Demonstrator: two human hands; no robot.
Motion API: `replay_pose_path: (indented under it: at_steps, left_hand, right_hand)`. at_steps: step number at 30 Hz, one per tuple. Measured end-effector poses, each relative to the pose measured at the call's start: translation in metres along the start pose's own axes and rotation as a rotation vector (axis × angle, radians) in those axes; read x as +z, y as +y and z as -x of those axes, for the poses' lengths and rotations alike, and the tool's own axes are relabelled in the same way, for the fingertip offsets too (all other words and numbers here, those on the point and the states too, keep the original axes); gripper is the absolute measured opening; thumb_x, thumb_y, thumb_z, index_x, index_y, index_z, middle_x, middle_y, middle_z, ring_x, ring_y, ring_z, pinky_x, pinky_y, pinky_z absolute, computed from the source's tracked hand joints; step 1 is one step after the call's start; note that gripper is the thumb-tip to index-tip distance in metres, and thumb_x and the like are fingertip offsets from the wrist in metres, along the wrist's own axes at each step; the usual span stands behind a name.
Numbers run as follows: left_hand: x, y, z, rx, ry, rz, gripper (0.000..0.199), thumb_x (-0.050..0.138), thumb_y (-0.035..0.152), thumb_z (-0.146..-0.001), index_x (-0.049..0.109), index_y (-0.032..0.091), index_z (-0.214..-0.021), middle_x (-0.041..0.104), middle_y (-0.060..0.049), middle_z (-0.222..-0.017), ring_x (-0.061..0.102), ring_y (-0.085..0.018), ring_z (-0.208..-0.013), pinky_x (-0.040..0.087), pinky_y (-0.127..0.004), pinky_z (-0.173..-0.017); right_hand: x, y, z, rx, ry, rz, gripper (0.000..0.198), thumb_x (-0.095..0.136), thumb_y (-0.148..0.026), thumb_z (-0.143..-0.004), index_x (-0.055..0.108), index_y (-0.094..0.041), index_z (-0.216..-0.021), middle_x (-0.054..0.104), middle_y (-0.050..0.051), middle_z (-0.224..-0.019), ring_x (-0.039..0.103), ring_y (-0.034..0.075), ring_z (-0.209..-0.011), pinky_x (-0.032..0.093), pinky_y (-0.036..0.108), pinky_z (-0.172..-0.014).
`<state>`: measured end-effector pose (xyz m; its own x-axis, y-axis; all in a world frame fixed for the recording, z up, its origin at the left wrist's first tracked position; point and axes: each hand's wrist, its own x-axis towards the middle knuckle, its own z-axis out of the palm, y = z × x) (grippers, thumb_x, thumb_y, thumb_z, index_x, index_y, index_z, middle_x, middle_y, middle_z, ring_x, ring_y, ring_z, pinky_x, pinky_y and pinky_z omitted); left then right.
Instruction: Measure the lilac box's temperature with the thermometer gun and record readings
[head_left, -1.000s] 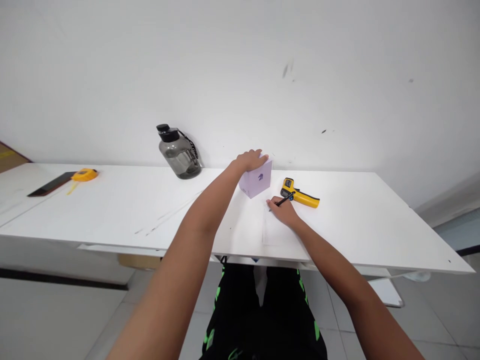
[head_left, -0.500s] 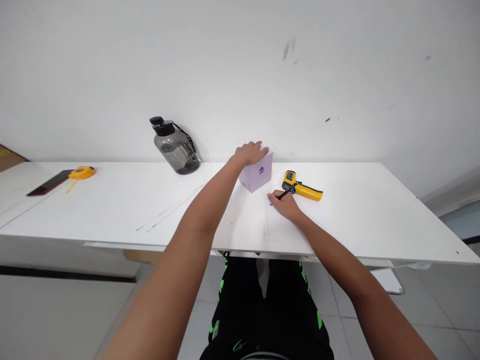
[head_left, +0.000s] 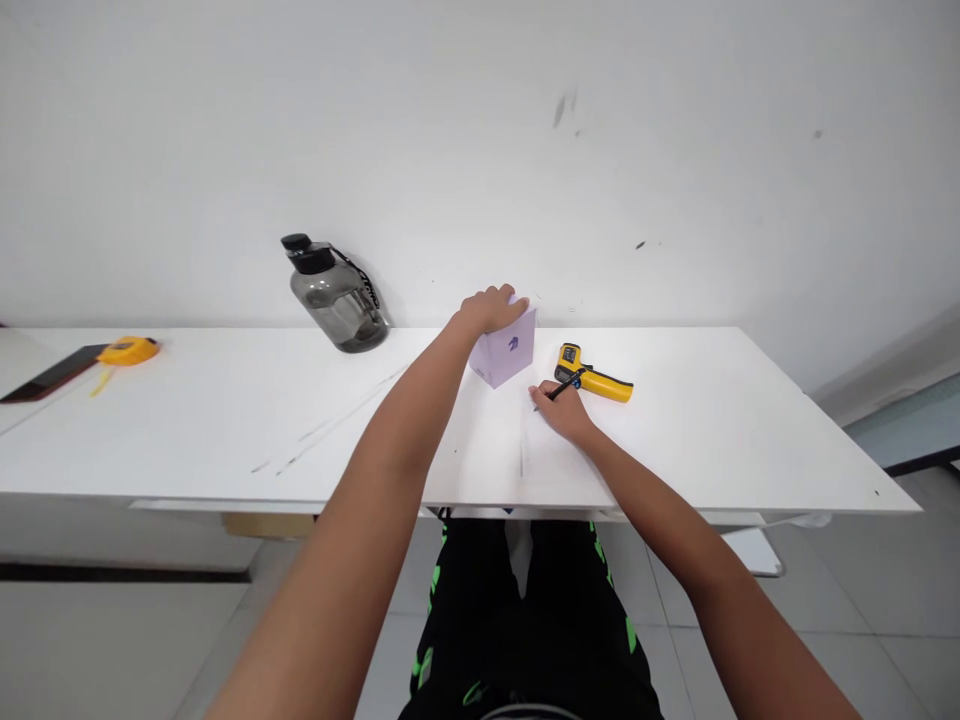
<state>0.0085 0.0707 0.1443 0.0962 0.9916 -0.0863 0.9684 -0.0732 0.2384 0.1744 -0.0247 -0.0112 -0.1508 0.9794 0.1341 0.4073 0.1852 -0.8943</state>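
A small lilac box (head_left: 504,356) with a dark purple logo stands on the white table. My left hand (head_left: 495,308) is closed over its top, thumb on the near side and fingers reaching over the back. My right hand (head_left: 561,408) pinches a black pen (head_left: 564,386), its tip pointing down at the white surface just in front of the box. A faint straight edge runs towards me beside that hand; I cannot tell whether it is a sheet of paper. Right behind the pen lies a yellow and black infrared thermometer (head_left: 594,375).
A grey see-through water bottle (head_left: 337,300) with a black cap stands near the wall, left of the box. Farther left, a yellow tape measure (head_left: 127,351) lies against a dark flat strip (head_left: 52,374). The white table (head_left: 712,430) meets the wall at the back.
The view has turned slightly, so the table and objects appear farther left. Both hands keep their grip on the box and the pen, with hardly any movement between them.
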Motion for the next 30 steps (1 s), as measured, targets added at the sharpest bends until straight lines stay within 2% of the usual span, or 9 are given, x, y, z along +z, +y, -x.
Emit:
replay_pose_path:
  at_steps: [6,16,24,27,30]
  left_hand:
    - [0.001,0.0,0.002,0.005,-0.001,-0.004,0.066,0.026,0.061,-0.093,0.041,0.026,-0.147,0.052,-0.013,-0.148,0.056,-0.035,-0.124,0.045,-0.048,-0.099]
    - [0.004,0.0,0.005,-0.017,0.019,0.003,0.066,0.025,0.061,-0.093,0.044,0.024,-0.145,0.053,-0.015,-0.144,0.055,-0.037,-0.124,0.044,-0.048,-0.101]
    - [0.006,0.002,0.01,-0.065,0.042,-0.008,0.07,0.022,0.063,-0.093,0.041,0.022,-0.147,0.051,-0.017,-0.147,0.052,-0.037,-0.128,0.043,-0.047,-0.103]
    - [0.008,0.003,0.012,-0.094,0.055,0.002,0.071,0.021,0.063,-0.093,0.041,0.021,-0.147,0.049,-0.018,-0.148,0.05,-0.038,-0.131,0.041,-0.049,-0.105]
    - [0.011,0.004,0.016,-0.154,0.103,0.02,0.071,0.022,0.062,-0.093,0.041,0.02,-0.147,0.048,-0.019,-0.149,0.048,-0.038,-0.134,0.039,-0.05,-0.106]
  right_hand:
    - [0.0,0.0,0.001,-0.003,-0.022,-0.008,0.039,0.052,-0.051,-0.084,0.04,-0.023,-0.059,0.046,-0.003,-0.058,0.042,0.015,-0.061,0.034,0.029,-0.062]
    - [-0.002,0.001,0.0,-0.042,0.007,-0.002,0.042,0.05,-0.053,-0.085,0.037,-0.024,-0.058,0.039,-0.004,-0.055,0.039,0.015,-0.059,0.032,0.029,-0.059]
    - [-0.002,0.004,-0.001,-0.025,-0.076,-0.029,0.041,0.053,-0.051,-0.084,0.037,-0.023,-0.058,0.043,-0.004,-0.055,0.042,0.014,-0.059,0.034,0.029,-0.061]
    - [-0.003,0.003,-0.001,-0.049,0.0,-0.031,0.043,0.051,-0.054,-0.086,0.038,-0.024,-0.059,0.044,-0.003,-0.057,0.045,0.015,-0.061,0.037,0.03,-0.063]
    - [-0.005,0.003,0.0,-0.059,0.157,0.013,0.039,0.048,-0.058,-0.089,0.05,-0.024,-0.07,0.056,0.0,-0.068,0.053,0.018,-0.07,0.042,0.032,-0.069]
